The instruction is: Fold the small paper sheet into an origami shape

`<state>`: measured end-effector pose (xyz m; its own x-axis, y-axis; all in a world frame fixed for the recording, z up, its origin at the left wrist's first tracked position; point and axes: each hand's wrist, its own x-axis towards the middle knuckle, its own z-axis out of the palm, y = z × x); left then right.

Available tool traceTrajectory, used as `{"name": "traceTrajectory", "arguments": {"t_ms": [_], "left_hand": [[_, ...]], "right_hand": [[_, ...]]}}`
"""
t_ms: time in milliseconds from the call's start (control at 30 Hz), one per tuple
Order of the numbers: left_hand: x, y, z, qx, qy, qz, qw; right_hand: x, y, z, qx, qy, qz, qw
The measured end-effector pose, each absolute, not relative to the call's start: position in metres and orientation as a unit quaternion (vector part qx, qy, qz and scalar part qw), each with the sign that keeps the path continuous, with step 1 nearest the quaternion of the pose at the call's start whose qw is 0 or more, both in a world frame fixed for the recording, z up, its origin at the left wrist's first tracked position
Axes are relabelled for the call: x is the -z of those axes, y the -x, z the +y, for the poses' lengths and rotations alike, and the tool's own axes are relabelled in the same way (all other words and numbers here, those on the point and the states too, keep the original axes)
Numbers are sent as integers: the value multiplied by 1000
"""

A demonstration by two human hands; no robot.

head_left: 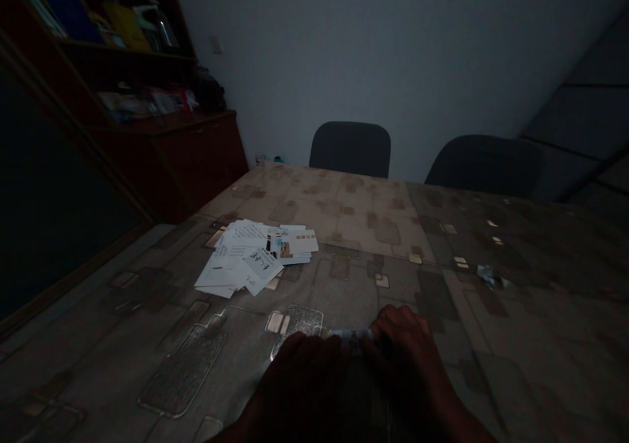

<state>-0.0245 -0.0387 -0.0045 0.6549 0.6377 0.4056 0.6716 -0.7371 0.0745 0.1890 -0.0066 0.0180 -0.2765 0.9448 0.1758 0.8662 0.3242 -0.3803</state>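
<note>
Near the front of the table, my left hand [302,377] and my right hand [405,348] are closed on the two ends of a pale, narrow piece with dark marks [352,339]. Only its middle shows between my fingers, and the dim light hides its kind. Beyond my hands, to the left, lies a loose, overlapping pile of white cards [246,259]. Several bear handwriting or print, and one at the pile's right side carries a small picture.
A patterned cloth covers the table [314,292]. To the right lies a small crumpled scrap [489,276]. Two dark chairs [351,148] stand at the far edge, before a pale wall. A red-brown cabinet [196,161] with filled shelves rises on the left.
</note>
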Motion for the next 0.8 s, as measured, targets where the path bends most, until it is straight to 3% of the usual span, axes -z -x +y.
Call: {"name": "traceTrajectory", "arguments": {"t_ms": [800], "left_hand": [[-2, 24, -35, 173, 917, -356, 36]], "right_hand": [[-16, -187, -8, -75, 573, -789, 208]]}}
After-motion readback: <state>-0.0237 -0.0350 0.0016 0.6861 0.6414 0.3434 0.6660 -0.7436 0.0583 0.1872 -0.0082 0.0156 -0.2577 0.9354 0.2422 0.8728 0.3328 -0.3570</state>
